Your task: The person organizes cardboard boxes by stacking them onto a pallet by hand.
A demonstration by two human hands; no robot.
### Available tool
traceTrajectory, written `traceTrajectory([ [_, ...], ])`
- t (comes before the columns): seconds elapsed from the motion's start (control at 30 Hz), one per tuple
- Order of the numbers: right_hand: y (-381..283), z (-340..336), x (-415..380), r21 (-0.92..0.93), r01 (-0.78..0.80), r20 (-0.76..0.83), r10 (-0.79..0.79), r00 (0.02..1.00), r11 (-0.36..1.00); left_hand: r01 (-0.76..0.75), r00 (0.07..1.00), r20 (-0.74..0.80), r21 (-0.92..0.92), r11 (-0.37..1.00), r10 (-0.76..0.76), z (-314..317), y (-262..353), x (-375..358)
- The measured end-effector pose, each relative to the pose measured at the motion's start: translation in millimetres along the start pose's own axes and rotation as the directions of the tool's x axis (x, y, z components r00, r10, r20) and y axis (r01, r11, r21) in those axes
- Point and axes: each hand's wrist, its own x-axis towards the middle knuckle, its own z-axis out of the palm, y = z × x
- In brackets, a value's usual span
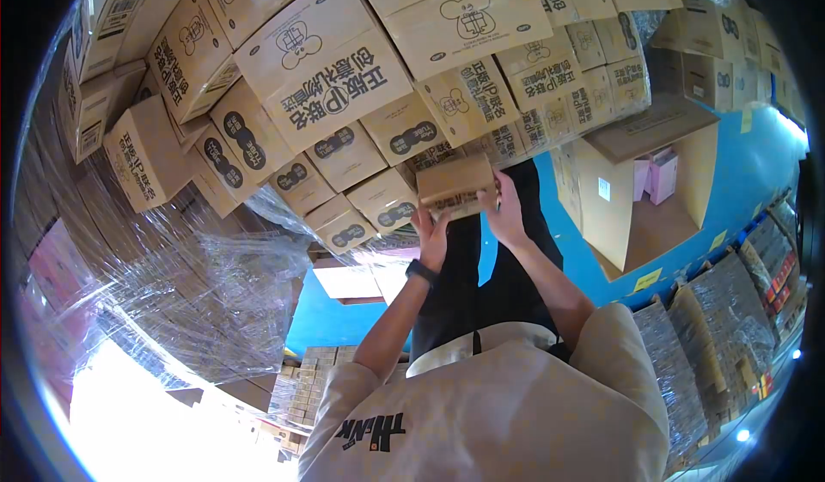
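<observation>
A small brown cardboard box (455, 181) is held between my two hands, in front of a tall stack of printed cartons (326, 70). My left hand (430, 234), with a dark band on its wrist, grips the box at its lower left corner. At the right end of the box, my right hand (504, 210) has its fingers closed on the edge. Dark print shows on the side of the box facing me. The box sits close against the lower cartons of the stack; whether it touches them cannot be made out.
An open large carton (632, 198) with pink boxes (660, 177) inside stands at the right on the blue floor (550, 216). Clear plastic wrap (206, 284) covers goods at the left. Wrapped stacks (722, 327) line the lower right.
</observation>
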Motion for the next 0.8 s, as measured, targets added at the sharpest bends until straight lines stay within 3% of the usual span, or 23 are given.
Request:
traceTrajectory([
  [0.07, -8.3, 4.1, 21.7, -0.098, 0.070, -0.073, -0.077, 0.994, 0.993, 0.097, 0.991, 0.092, -0.015, 0.995, -0.095, -0.2, -0.8, 22.5],
  [0.17, 0.8, 15.5, 52.0, -0.210, 0.132, -0.141, -0.164, 0.976, 0.969, 0.009, 0.998, 0.064, -0.032, 0.999, -0.007, 5.5, -9.2, 47.8],
  [0.23, -0.5, 23.7, 54.5, -0.284, 0.115, -0.167, -0.167, 0.972, 0.952, 0.006, 1.000, -0.018, 0.058, 0.998, -0.005, 6.3, -0.6, 46.6],
  [0.27, 3.1, 24.5, 51.3, -0.221, 0.122, -0.141, -0.156, 0.978, 0.968, 0.004, 0.998, -0.059, 0.102, 0.995, 0.002, 6.3, 5.1, 44.8],
  [0.3, 12.0, 25.7, 49.6, -0.160, 0.131, -0.114, -0.150, 0.982, 0.978, 0.025, 0.995, -0.097, -0.013, 1.000, -0.026, 5.5, 13.4, 40.2],
  [0.33, 21.6, 28.6, 49.7, -0.098, 0.139, -0.087, -0.148, 0.985, 0.985, 0.020, 0.993, -0.119, 0.034, 0.999, -0.016, 3.2, 6.7, 41.1],
  [0.4, 31.7, 43.5, 48.2, -0.266, 0.133, -0.114, -0.168, 0.979, 0.955, 0.018, 0.987, -0.159, 0.138, 0.990, 0.004, -9.4, -9.3, 42.9],
  [0.43, 33.5, 49.9, 49.2, -0.345, 0.126, -0.129, -0.180, 0.975, 0.930, -0.095, 0.956, -0.218, 0.407, 0.909, 0.197, -13.2, -13.5, 41.6],
  [0.53, 19.4, 53.3, 58.4, -0.279, 0.140, -0.166, -0.191, 0.967, 0.950, 0.005, 0.989, -0.145, 0.136, 0.991, 0.015, -26.9, -1.9, 41.6],
  [0.67, 12.1, 50.2, 72.2, -0.148, 0.114, -0.129, -0.133, 0.983, 0.982, 0.006, 0.997, -0.077, -0.061, 0.998, -0.011, -32.8, -20.7, 68.9],
  [0.73, 12.6, 47.2, 74.3, -0.068, 0.035, -0.097, -0.042, 0.994, 0.997, 0.037, 0.990, -0.135, 0.037, 0.999, -0.031, -29.7, -19.2, 75.8],
  [0.8, 14.0, 51.1, 78.3, -0.118, 0.079, -0.136, -0.095, 0.986, 0.990, 0.044, 0.991, -0.130, 0.058, 0.997, -0.036, -31.4, -17.6, 85.7],
])
